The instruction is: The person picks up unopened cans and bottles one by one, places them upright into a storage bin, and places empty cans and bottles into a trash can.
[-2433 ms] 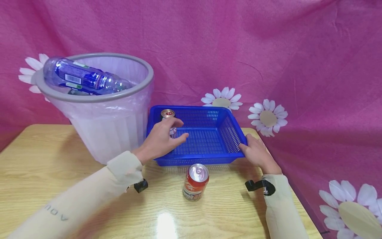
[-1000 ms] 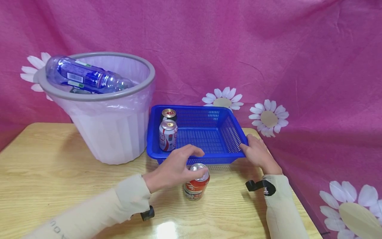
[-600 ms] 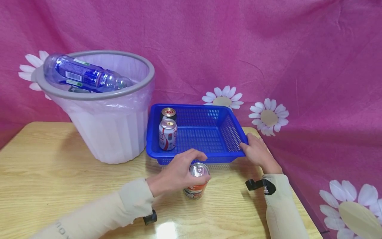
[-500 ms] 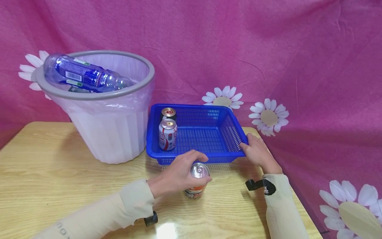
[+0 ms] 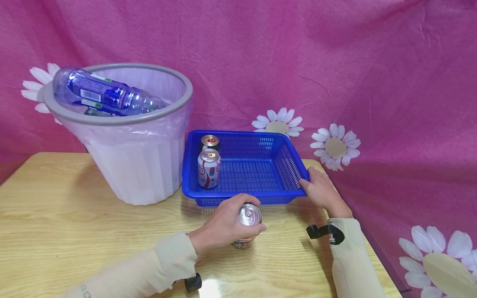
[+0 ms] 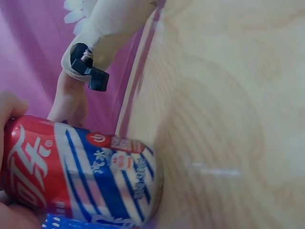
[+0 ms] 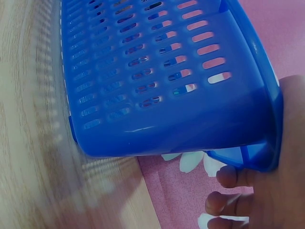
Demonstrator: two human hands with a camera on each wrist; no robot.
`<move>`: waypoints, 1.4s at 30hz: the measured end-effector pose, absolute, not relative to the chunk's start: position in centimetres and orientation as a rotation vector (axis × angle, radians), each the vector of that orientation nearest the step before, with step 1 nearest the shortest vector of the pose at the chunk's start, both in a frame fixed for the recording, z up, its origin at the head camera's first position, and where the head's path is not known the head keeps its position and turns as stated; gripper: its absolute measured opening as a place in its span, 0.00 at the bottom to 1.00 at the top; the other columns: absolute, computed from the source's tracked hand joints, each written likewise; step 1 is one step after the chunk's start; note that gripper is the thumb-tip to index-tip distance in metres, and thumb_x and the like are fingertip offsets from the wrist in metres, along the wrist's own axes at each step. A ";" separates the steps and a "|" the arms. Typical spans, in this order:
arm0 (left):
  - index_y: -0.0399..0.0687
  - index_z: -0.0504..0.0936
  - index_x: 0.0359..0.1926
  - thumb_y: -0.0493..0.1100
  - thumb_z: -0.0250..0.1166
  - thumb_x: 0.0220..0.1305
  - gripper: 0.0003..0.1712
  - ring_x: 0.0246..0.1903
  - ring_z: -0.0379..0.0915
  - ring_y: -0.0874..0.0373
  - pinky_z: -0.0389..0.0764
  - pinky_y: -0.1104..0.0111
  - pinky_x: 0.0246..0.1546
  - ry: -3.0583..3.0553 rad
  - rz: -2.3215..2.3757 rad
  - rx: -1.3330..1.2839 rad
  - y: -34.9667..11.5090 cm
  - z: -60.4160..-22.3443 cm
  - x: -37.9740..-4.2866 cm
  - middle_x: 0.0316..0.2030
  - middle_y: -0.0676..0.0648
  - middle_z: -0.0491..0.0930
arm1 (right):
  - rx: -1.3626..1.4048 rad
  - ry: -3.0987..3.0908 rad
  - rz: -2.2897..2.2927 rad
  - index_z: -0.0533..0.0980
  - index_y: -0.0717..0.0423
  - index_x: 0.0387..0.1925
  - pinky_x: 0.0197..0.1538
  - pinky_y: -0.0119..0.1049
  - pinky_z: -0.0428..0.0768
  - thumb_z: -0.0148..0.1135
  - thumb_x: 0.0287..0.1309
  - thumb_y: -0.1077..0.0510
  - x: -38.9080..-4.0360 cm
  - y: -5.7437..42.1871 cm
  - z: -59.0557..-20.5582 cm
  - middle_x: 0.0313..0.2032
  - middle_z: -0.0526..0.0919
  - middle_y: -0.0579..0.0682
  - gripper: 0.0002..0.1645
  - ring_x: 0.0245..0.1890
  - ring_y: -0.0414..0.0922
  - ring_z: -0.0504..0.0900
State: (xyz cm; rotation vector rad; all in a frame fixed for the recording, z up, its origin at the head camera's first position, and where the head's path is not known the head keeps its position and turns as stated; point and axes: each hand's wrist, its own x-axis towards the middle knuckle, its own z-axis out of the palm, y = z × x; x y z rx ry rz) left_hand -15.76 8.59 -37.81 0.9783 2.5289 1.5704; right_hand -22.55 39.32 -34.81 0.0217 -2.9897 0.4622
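A red, white and blue soda can (image 6: 81,171) stands upright on the table in front of the basket. My left hand (image 5: 225,223) curls its fingers and thumb round the can's upper part, leaving the silver lid (image 5: 249,215) showing. The blue plastic basket (image 5: 244,193) has slotted walls. My right hand (image 5: 321,189) grips its right rim near the front corner, with fingers below the rim in the right wrist view. Inside the basket's left side, a white and red can (image 5: 209,169) stands before a dark can with a gold lid (image 5: 210,142).
Left of the basket stands a white bin (image 5: 138,165) with a grey rim and a plastic liner. A clear bottle with a blue label (image 5: 108,92) lies across its top. Behind the wooden table (image 5: 93,231) hangs a pink cloth (image 5: 238,62) with white flowers.
My left hand has moved out of the basket, away from the white and red can, toward the front right, and now grips the red soda can. The right hand stays on the rim.
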 end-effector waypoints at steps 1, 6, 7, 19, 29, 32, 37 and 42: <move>0.62 0.76 0.52 0.57 0.74 0.50 0.28 0.42 0.78 0.62 0.81 0.75 0.40 2.507 1.586 0.941 8.6 -37.9 -15.7 0.46 0.58 0.81 | 0.020 -2.989 0.463 0.68 0.60 0.42 0.41 0.42 0.65 0.45 0.67 0.49 -22.6 39.3 -34.8 0.35 0.76 0.58 0.17 0.41 0.56 0.70; 0.59 0.75 0.54 0.59 0.74 0.50 0.31 0.44 0.78 0.61 0.81 0.73 0.41 2.454 1.653 0.862 8.6 -38.4 -15.5 0.48 0.58 0.81 | 0.028 -2.981 0.460 0.68 0.60 0.41 0.41 0.42 0.65 0.46 0.66 0.49 -22.6 39.3 -34.8 0.34 0.75 0.58 0.16 0.41 0.56 0.70; 0.59 0.75 0.54 0.59 0.74 0.49 0.31 0.44 0.78 0.61 0.81 0.73 0.41 2.448 1.671 0.862 8.7 -38.5 -15.5 0.48 0.58 0.81 | 0.030 -2.980 0.458 0.68 0.60 0.40 0.41 0.42 0.65 0.46 0.66 0.49 -22.6 39.3 -34.8 0.34 0.75 0.58 0.16 0.41 0.56 0.70; 0.60 0.74 0.54 0.60 0.75 0.47 0.34 0.42 0.79 0.64 0.81 0.73 0.42 2.398 1.790 0.804 8.9 -39.6 -15.2 0.44 0.58 0.81 | 0.035 -2.975 0.464 0.68 0.60 0.41 0.42 0.42 0.65 0.46 0.66 0.49 -22.7 39.3 -34.9 0.34 0.75 0.58 0.16 0.41 0.55 0.71; 0.65 0.71 0.57 0.61 0.76 0.45 0.38 0.44 0.79 0.62 0.81 0.70 0.44 2.384 1.810 0.738 9.2 -40.5 -15.0 0.46 0.57 0.81 | 0.038 -2.967 0.460 0.69 0.60 0.41 0.41 0.41 0.65 0.46 0.66 0.49 -22.7 39.4 -34.9 0.33 0.75 0.58 0.17 0.40 0.55 0.71; 0.65 0.69 0.58 0.60 0.76 0.44 0.39 0.45 0.78 0.61 0.81 0.69 0.44 2.368 1.813 0.720 9.2 -40.6 -14.9 0.47 0.57 0.81 | 0.045 -2.964 0.466 0.69 0.60 0.40 0.39 0.40 0.64 0.47 0.66 0.50 -22.6 39.4 -34.9 0.33 0.75 0.58 0.16 0.39 0.55 0.71; 0.64 0.68 0.60 0.60 0.77 0.43 0.42 0.47 0.78 0.60 0.81 0.67 0.46 2.373 1.814 0.688 9.3 -40.8 -14.8 0.49 0.57 0.80 | 0.057 -2.966 0.466 0.69 0.60 0.40 0.39 0.40 0.65 0.47 0.66 0.50 -22.5 39.4 -34.9 0.33 0.76 0.58 0.16 0.39 0.55 0.72; 0.63 0.68 0.60 0.59 0.78 0.42 0.44 0.47 0.77 0.60 0.80 0.66 0.47 2.370 1.814 0.686 9.3 -41.0 -14.9 0.49 0.57 0.80 | 0.043 -2.971 0.463 0.68 0.60 0.40 0.40 0.41 0.65 0.46 0.66 0.50 -22.6 39.5 -35.0 0.33 0.75 0.58 0.16 0.40 0.55 0.71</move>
